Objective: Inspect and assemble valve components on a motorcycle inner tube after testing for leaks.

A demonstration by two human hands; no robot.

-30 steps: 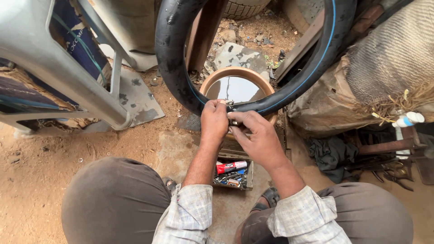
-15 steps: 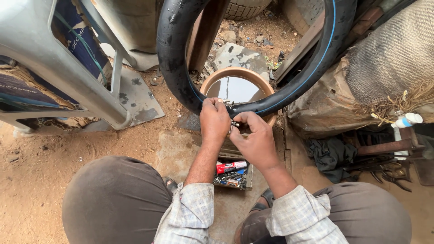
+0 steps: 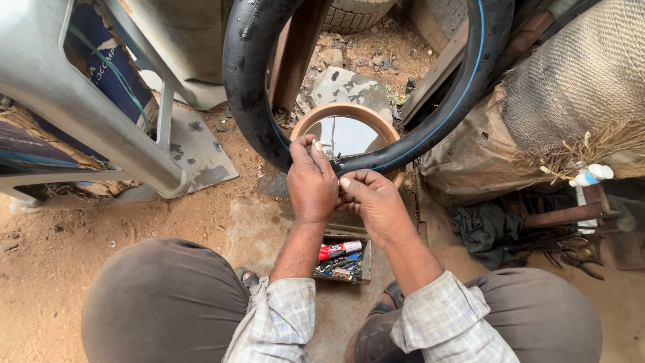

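A black rubber inner tube (image 3: 250,87) with a thin blue line hangs as a big loop in front of me. My left hand (image 3: 310,183) and my right hand (image 3: 373,202) meet at its lowest part, fingers pinched on the small metal valve (image 3: 332,157) there. Right behind the hands stands a round brown basin (image 3: 312,121) of water that mirrors the sky. My knees in brown trousers frame the bottom of the view.
A small open tin (image 3: 342,261) of tubes and bits lies on the ground under my wrists. A grey plastic chair (image 3: 80,107) lies at left, burlap sacks (image 3: 571,94) at right, dark rags and pliers (image 3: 571,249) beside them. Sandy ground with stones all around.
My hands have stayed on the valve while the fingers shifted slightly; the view has edged a little lower and closer. The tube hangs where it was.
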